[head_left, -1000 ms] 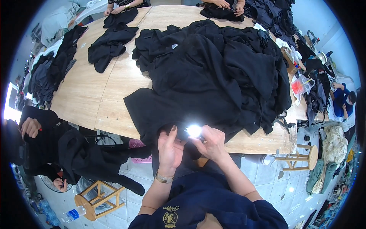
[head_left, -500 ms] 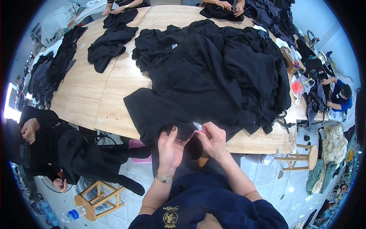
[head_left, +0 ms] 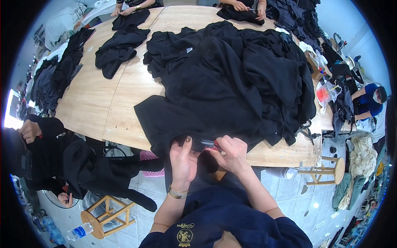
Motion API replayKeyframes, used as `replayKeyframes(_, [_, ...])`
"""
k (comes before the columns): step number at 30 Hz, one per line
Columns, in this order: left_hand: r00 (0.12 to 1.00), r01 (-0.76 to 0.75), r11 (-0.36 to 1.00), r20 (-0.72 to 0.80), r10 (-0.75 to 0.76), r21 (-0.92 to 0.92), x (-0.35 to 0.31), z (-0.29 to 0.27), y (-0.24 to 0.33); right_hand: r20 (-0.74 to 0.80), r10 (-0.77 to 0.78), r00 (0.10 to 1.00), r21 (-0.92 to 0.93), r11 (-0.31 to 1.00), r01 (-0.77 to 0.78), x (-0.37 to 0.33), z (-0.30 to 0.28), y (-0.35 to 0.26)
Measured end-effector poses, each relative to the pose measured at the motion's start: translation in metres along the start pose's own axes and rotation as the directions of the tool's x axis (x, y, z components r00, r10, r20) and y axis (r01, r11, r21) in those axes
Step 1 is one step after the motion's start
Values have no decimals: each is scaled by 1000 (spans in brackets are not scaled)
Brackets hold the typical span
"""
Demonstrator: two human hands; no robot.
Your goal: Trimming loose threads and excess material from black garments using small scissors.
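Note:
A black garment (head_left: 206,87) hangs over the table's near edge toward me. My left hand (head_left: 184,162) holds its hem, thumb raised on top and the other fingers partly hidden by the cloth. In my right hand (head_left: 231,153) are small thread snips (head_left: 208,142) with red handles. Their metal blades point left, just over the cloth and close to my left fingertips. Whether the blades touch a thread is too small to tell.
More black garments lie heaped on the wooden table (head_left: 124,111). Co-workers handle dark cloth at the far edge, left and right. A wooden stool (head_left: 97,221) and a water bottle (head_left: 80,231) are at lower left, another stool (head_left: 337,170) at right. A drink bag (head_left: 326,91) hangs at the table's right.
The snips have turned from pointing up and left to lying nearly level, their blades nearer my left hand. My left hand has barely moved. Co-workers' hands have shifted.

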State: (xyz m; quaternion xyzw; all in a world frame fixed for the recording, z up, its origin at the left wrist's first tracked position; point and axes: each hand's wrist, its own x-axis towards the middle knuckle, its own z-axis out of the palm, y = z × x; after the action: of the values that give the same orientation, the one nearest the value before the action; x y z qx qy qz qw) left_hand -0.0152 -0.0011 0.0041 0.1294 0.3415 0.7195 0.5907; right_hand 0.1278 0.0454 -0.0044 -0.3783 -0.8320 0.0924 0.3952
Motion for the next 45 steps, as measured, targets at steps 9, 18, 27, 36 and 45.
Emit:
replayKeyframes(9, [997, -62, 998, -52, 64, 29, -2, 4, -2, 11, 21, 1000, 29, 999, -21, 1, 0, -1])
replayKeyframes(18, [982, -134, 984, -119, 148, 120, -2, 8, -4, 48, 163, 985, 202, 965, -170, 0, -1, -1])
replayKeyframes(27, [954, -237, 746, 2, 301, 622, -3, -12, -23, 281, 510, 813, 502, 644, -577, 6, 3, -20])
replayKeyframes(36, [981, -174, 961, -53, 189, 215, -2, -3, -23, 164, 250, 954, 358, 886, -294, -1, 8, -20])
replayKeyframes(45, [998, -25, 999, -61, 28, 46, 6, 3, -3, 40, -107, 993, 376, 923, 84, -17, 10, -9])
